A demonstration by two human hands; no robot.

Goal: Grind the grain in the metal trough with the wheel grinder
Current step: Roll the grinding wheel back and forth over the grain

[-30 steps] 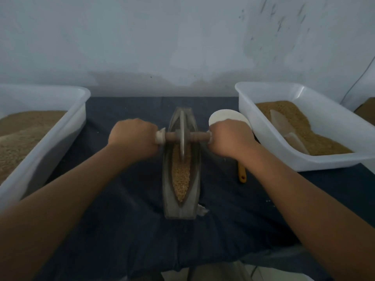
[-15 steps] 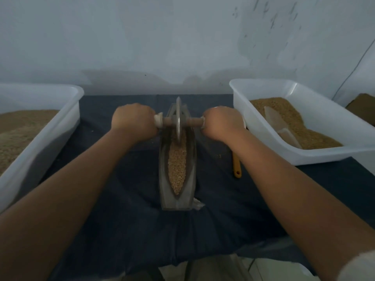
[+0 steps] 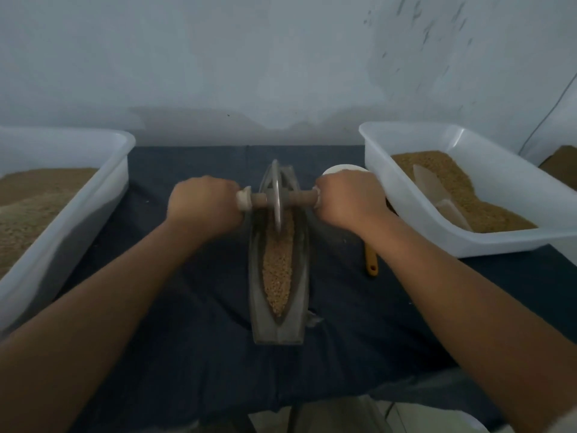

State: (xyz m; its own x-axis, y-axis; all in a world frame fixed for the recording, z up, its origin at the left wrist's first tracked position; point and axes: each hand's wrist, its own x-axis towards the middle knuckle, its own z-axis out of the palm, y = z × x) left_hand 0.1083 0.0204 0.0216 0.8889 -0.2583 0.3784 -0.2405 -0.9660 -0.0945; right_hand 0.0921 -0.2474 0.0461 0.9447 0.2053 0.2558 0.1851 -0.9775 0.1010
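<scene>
Grain (image 3: 278, 267) lies in a narrow tan strip along the bottom of the metal trough (image 3: 304, 285). The trough sits mid-table (image 3: 187, 323) on the dark cloth, its long axis running straight from near to far on the person's midline.

The wheel grinder (image 3: 276, 198) stands on edge in the far part of the trough. Its thin disc is in line with that axis and its lower rim is down in the grain. Its wooden axle (image 3: 296, 198) crosses the trough at a right angle, left to right.

The left hand (image 3: 203, 204) has its fingers curled round the left end of the axle, and the right hand (image 3: 346, 198) grips the right end the same way. The two hands sit one on each side of the trough, about level with each other, with both arms reaching well forward.

Most of the visible grain lies on the near side of the wheel, between it and the pointed near end of the trough (whatever sits beyond the disc is hidden by it). The stroke that seems called for is therefore a pull toward the body, rolling the disc along the axis through that near strip. Both hands would need to draw evenly. If one leads, the axle would skew and the disc would likely ride up the sloping wall. The kernels look mostly whole, so I judge the grinding has a good way to go.

A left tub (image 3: 78, 195) and a right tub (image 3: 468, 245) of grain flank the trough. A white bowl (image 3: 340, 168) and a yellow handle (image 3: 371, 264) lie just to its right.
</scene>
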